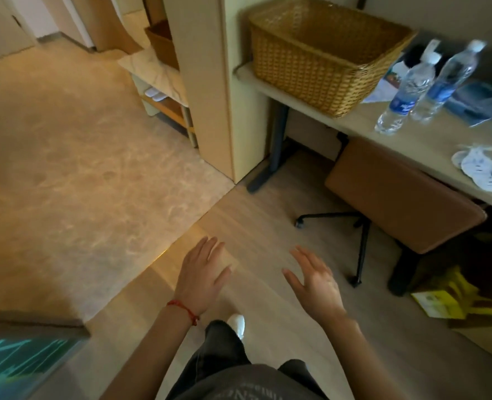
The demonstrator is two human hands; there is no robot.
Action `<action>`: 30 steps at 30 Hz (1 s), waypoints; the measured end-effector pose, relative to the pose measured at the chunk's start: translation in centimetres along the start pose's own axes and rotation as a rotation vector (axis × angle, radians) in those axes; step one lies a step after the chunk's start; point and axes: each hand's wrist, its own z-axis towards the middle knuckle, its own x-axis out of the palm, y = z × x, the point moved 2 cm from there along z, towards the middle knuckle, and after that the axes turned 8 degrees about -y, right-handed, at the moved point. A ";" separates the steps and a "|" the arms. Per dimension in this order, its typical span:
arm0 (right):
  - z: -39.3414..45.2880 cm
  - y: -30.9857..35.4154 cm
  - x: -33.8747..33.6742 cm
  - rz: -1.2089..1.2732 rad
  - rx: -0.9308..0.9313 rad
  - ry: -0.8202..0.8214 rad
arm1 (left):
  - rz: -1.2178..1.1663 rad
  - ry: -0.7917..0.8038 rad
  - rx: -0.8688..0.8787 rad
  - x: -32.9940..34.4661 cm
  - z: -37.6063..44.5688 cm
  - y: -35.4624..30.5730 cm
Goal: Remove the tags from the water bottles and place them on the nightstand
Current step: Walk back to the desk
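Note:
Two clear water bottles with blue labels and white caps stand side by side on a desk at the upper right: the nearer bottle (405, 95) and the farther bottle (448, 79). A white tag hangs at the neck of the nearer one. White paper tags (483, 168) lie on the desk near its front edge. My left hand (201, 275) and my right hand (315, 281) hover over the wooden floor, fingers straight and spread, holding nothing, far below and left of the bottles.
A big wicker basket (322, 53) sits on the desk (360, 122) left of the bottles. A brown stool (398, 194) and a chair base (357, 235) are under the desk, a yellow bag (452, 298) on the floor. A wall corner (207, 88) stands left of the desk.

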 end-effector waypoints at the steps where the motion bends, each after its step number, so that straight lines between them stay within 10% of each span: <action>1: 1.0 0.1 -0.2 0.010 0.039 -0.029 | -0.014 -0.002 0.026 -0.6 1.9 0.2; 16: 6.7 -4.6 -3.8 0.004 0.491 -0.319 | -0.091 0.121 0.529 4.5 19.0 -6.1; 30: 19.2 -16.3 -11.3 0.042 0.447 -0.423 | -0.118 0.094 0.526 10.3 32.9 -17.2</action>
